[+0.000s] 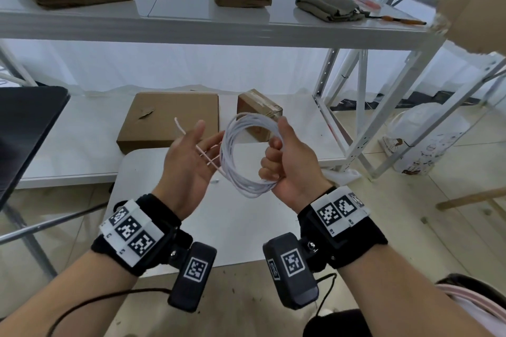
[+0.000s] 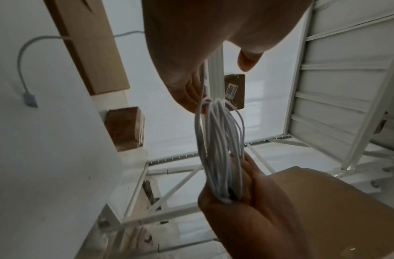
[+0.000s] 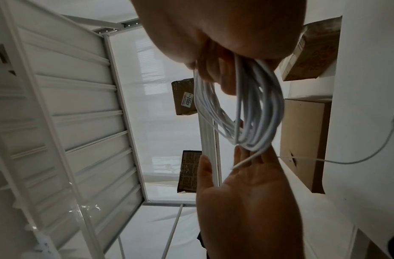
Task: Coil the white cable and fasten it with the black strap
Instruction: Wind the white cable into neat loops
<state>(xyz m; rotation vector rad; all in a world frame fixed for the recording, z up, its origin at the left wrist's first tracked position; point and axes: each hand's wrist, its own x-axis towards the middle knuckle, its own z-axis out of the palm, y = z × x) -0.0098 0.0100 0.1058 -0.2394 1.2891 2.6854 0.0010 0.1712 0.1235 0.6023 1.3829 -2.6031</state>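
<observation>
The white cable point(image 1: 237, 156) is wound into a round coil of several loops, held upright in the air above the table. My right hand point(image 1: 276, 142) grips the coil's right side, fingers curled through the loops and thumb on top. My left hand point(image 1: 204, 139) is palm up to the coil's left, fingers straight and reaching towards it. The cable's loose end point(image 1: 182, 131) lies across those fingers and sticks up past them. The left wrist view has the coil point(image 2: 220, 149) edge-on. The right wrist view looks past the coil point(image 3: 253, 113) at my open left palm point(image 3: 247, 192). No black strap is in view.
A white table point(image 1: 246, 227) lies under my hands. Behind it on a low shelf sit a flat cardboard box point(image 1: 169, 117) and a small taped box point(image 1: 262, 109). A white shelf frame point(image 1: 328, 107) stands right, a black surface point(image 1: 24, 123) left. Another cable with a plug point(image 2: 27, 98) lies nearby.
</observation>
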